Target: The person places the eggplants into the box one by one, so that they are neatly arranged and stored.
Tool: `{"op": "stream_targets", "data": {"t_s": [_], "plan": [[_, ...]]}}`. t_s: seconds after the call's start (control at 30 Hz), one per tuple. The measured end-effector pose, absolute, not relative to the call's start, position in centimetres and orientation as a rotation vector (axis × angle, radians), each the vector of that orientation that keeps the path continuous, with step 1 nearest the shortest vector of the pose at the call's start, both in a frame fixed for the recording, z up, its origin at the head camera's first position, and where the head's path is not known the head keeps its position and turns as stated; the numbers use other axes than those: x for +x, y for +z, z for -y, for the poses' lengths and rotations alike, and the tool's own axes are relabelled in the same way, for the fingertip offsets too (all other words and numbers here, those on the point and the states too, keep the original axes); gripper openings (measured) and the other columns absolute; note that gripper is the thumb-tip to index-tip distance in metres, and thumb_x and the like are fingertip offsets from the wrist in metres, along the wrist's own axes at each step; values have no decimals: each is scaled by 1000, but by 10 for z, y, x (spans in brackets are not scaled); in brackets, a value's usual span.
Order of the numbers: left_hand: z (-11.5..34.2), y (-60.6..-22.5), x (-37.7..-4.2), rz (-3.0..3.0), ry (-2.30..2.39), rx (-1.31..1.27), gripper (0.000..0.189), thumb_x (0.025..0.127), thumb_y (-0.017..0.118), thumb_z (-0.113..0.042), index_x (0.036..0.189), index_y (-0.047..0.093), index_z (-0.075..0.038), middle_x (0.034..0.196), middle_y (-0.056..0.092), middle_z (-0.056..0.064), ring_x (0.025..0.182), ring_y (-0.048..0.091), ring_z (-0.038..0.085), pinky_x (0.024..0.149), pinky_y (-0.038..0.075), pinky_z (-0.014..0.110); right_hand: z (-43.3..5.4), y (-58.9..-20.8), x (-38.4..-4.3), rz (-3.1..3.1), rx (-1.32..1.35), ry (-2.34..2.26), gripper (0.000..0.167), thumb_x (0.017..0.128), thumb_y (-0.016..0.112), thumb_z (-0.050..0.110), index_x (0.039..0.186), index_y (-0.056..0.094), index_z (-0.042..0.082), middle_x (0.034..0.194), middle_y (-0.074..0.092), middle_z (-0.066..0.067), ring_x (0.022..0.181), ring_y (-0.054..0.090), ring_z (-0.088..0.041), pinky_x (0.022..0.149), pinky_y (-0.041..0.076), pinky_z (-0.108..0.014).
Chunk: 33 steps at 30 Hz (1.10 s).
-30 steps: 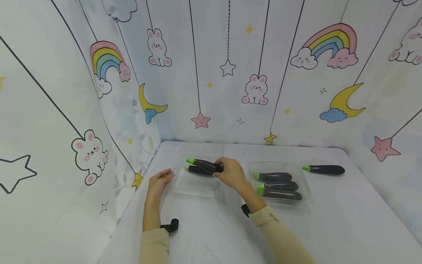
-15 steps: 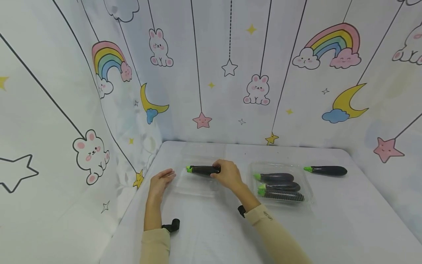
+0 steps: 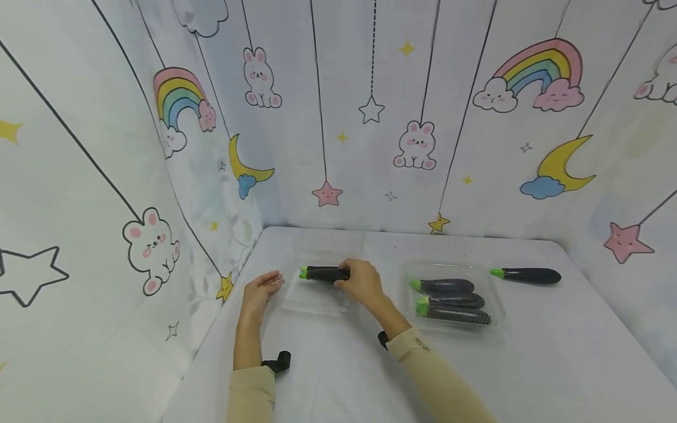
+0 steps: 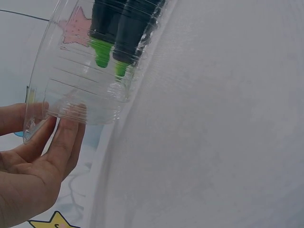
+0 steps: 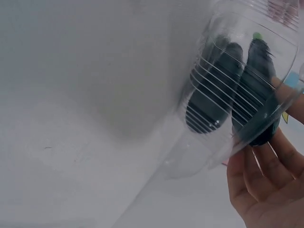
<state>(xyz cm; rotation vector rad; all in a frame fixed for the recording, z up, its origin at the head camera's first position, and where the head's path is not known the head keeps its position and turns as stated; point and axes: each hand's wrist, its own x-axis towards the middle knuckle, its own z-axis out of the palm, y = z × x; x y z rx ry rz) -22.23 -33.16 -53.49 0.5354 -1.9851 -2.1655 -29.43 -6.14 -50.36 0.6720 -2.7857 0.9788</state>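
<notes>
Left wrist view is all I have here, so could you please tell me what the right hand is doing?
Observer: In the head view, the right hand grips a dark eggplant by the end away from its green stem.
Operator: Thank you. Would you kindly tell me whether any eggplant lies outside the containers?
Observer: Yes, a lone eggplant lies on the white table, to the right of the clear container that stands on the right in the head view.
</notes>
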Motion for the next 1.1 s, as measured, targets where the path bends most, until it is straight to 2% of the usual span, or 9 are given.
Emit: {"op": "stream_targets", "data": {"t_s": [0.4,0.6,0.9,1.1], "plan": [[328,-536,-224,1987,-2178,525,48,101,67,-3,146,54,6,147,55,26,135,58,32,93,52,14,65,-516,-298,2746,696,899,42,80,93,19,117,77,10,118,77,-7,112,71,-29,95,58,-45],[327,-536,-225,1999,-2163,528,48,100,67,-4,146,55,4,147,56,25,133,59,30,92,52,14,66,-518,-299,2727,768,769,40,77,95,18,112,78,9,112,78,-9,108,73,-30,96,57,-47],[330,-535,-225,2015,-2157,514,48,102,64,-3,147,53,5,148,56,25,134,58,31,92,52,14,74,-527,-301,2746,771,527,39,74,96,25,107,79,13,106,76,-5,100,68,-28,88,51,-45],[332,-534,-223,2010,-2161,523,48,102,64,-3,147,53,5,148,55,25,134,58,31,92,52,14,78,-526,-295,2796,757,447,39,77,94,28,110,79,12,109,74,-5,104,66,-27,93,49,-45]]}}
